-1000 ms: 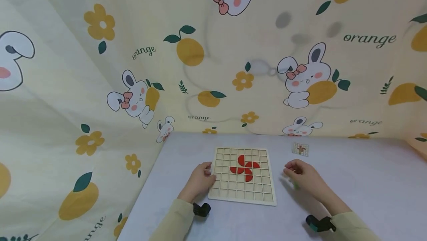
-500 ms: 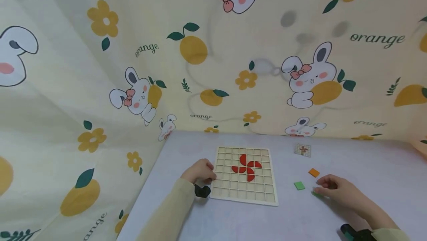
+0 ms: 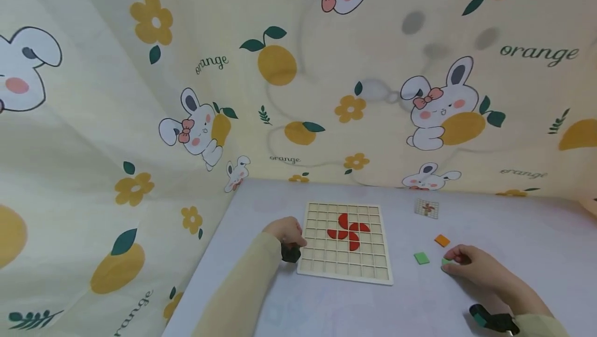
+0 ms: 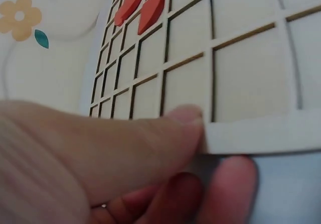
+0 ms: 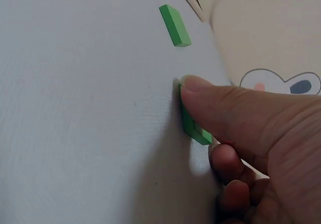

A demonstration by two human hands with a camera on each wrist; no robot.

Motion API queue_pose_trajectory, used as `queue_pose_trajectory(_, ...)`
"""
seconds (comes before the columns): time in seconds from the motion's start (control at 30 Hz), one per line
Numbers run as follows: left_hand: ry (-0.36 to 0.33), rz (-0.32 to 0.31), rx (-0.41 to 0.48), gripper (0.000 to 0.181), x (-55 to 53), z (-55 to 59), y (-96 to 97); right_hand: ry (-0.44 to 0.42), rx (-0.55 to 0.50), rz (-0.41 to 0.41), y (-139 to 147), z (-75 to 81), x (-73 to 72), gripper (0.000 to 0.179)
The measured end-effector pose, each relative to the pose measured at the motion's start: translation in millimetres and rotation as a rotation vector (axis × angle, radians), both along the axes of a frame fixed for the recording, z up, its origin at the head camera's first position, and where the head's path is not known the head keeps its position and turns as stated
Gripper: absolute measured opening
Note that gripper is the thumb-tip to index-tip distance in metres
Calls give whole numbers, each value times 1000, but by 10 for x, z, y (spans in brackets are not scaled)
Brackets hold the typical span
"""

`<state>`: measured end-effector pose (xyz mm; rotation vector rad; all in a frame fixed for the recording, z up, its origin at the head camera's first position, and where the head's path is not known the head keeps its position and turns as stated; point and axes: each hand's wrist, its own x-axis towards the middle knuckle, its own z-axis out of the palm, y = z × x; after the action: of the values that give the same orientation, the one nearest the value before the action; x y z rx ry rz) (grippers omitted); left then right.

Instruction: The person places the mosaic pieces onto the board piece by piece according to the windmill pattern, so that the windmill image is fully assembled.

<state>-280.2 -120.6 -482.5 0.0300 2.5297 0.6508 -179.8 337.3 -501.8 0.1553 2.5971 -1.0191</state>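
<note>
A square wooden grid board lies on the table, with red rounded pieces set as a pinwheel in its middle cells. My left hand grips the board's left edge. In the left wrist view the thumb lies on the rim and a fingertip shows below it. To the right of the board, my right hand pinches a green tile at the table surface; the thumb hides part of it. Another green tile and an orange tile lie flat close by.
A small card with a printed pinwheel grid lies at the back right of the table. A patterned cloth hangs behind and to the left. Each wrist wears a black device, such as the right wrist camera.
My right hand has moved right, away from the board's side, and a green tile and an orange tile now lie in view there. My left hand stays at the board's left edge.
</note>
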Motion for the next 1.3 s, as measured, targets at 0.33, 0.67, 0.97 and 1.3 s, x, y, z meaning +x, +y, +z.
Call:
queue_pose_trajectory(0.33,8,69,160,24,118,-104,-2,-3,14,-14,-8,-62,-30,56)
queue_pose_trajectory(0.67,83,67,227,22,207,-192,21,15,48,12,-17,-85,-42,58)
queue_pose_trajectory(0.97,84,65,212,23,206,-156,4,105,80,-6,8,13,4,47)
queue_pose_trajectory(1.3,93,74,223,21,243,-151,38,238,38,-15,-354,257,-20,49)
